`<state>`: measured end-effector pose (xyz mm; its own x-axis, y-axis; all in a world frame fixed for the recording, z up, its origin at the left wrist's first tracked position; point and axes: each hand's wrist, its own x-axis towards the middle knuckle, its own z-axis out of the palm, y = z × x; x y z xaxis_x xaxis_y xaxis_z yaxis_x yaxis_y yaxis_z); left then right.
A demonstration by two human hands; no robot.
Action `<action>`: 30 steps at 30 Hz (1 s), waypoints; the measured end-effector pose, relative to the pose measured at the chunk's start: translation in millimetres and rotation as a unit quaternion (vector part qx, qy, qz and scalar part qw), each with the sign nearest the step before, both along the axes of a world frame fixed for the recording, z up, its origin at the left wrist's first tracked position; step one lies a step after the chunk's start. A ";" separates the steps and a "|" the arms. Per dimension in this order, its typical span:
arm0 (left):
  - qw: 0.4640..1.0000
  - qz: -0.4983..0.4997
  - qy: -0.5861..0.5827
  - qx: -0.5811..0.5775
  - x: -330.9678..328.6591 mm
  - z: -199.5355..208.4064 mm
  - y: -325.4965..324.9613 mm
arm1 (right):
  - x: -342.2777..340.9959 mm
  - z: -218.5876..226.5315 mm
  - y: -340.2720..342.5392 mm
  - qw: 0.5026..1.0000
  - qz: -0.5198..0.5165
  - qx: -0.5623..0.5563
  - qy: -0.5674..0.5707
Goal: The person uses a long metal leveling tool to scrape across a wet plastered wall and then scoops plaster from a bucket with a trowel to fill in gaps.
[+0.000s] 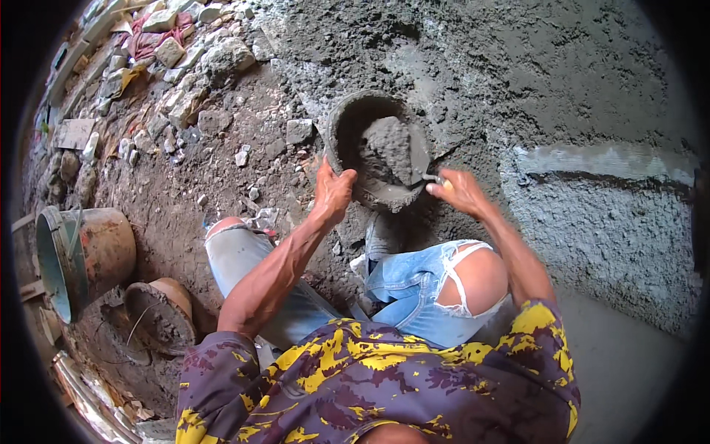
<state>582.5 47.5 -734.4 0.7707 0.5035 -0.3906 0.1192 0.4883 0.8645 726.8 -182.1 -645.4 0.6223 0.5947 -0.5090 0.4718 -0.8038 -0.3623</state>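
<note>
A round bucket caked with grey cement sits in front of my knees, tilted so its mouth faces up at me. Wet mortar is heaped inside. My left hand grips the near left part of the rim, fingers wrapped over the edge. On the opposite side, my right hand is closed round the yellowish handle of a trowel. The trowel's metal shank crosses the bucket's right rim, and its blade lies against the mortar, partly covered, so its outline is hard to make out.
Rough grey mortar covers the surface beyond and to the right, with a smooth pale strip across it. Broken stones and rubble lie at the far left. A large bucket on its side and a smaller mortar-stained bucket stand at left.
</note>
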 end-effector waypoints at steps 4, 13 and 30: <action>0.998 -0.044 0.033 -0.010 7.5 4.5 12.4 | -5.9 -9.5 -1.2 0.995 -0.042 0.063 -0.062; 0.997 -0.034 -0.009 -0.071 8.3 11.1 11.5 | 19.1 76.1 134.9 0.921 0.156 0.309 -0.181; 0.992 -0.052 0.110 0.011 59.7 18.5 20.0 | 146.4 201.4 -119.2 0.844 -0.250 0.439 -0.180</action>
